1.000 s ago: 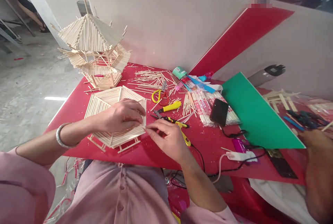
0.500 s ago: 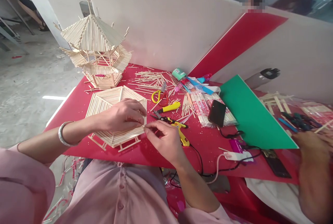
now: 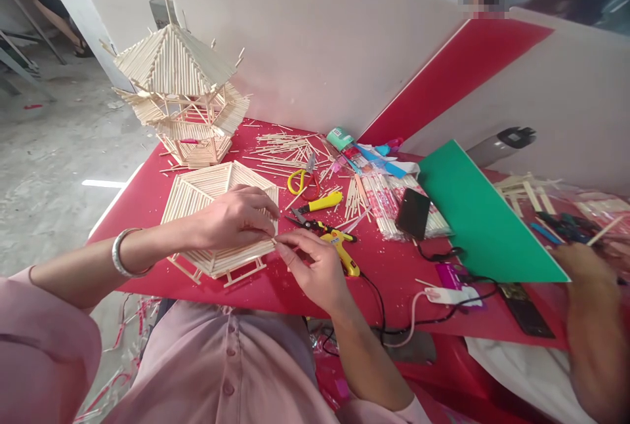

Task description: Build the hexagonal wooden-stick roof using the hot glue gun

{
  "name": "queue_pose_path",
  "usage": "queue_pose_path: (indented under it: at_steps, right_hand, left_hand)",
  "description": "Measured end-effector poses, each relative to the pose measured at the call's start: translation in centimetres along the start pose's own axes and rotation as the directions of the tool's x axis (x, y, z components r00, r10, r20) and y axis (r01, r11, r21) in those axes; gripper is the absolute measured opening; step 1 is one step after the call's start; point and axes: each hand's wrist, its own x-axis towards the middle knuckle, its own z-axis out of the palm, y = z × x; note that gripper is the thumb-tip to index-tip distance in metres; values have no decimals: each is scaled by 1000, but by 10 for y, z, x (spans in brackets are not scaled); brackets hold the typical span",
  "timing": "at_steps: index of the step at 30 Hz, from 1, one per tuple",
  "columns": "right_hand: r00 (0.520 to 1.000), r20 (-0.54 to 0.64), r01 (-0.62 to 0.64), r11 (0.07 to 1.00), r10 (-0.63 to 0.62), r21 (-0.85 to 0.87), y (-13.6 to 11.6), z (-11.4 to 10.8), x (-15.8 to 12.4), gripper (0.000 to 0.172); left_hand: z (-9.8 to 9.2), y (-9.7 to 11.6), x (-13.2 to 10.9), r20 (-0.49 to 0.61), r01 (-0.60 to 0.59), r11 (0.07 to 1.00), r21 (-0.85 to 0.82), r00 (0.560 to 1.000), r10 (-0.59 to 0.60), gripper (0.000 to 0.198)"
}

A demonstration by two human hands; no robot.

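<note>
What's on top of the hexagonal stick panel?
Left hand is over the hexagonal stick panel, right hand at its near right corner; whatever lies beneath the left hand is covered.

"What are you wearing?"
"My pink button-front shirt (image 3: 191,371): matching buttons (image 3: 230,352) at seven o'clock, loose sleeves (image 3: 54,339) at eight and five."
"Any jewellery?"
"A rounded silvery bangle (image 3: 117,256) circles my left forearm (image 3: 165,247), between eight and nine."

One stick pagoda (image 3: 174,73), one stick platform (image 3: 194,197) — one glue gun (image 3: 346,256), one green board (image 3: 485,220).
</note>
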Motion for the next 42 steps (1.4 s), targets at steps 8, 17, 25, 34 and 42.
queue_pose_path:
  at_steps: [8, 17, 25, 34, 42]
  right_hand:
    - [999, 39, -13, 1000, 13, 20, 9, -1, -5, 21]
    - [1000, 23, -15, 999, 14, 43, 4, -1, -6, 21]
    - [999, -34, -3, 1000, 2, -7, 2, 4, -5, 16]
    - [995, -64, 69, 992, -76, -107, 2, 8, -5, 17]
    - [988, -97, 103, 984, -118, -147, 3, 9, -6, 13]
  left_hand:
    - [-1, -1, 1, -9, -18, 1000, 6, 1000, 18, 23]
    - [-1, 0, 0, -18, -18, 1000, 2, 1000, 18, 21]
    - [0, -2, 0, -23, -31, 999, -14, 999, 30, 24]
    - [-2, -1, -1, -22, -25, 1000, 16, 999, 25, 23]
    - [-2, 0, -1, -31, -12, 1000, 2, 999, 12, 21]
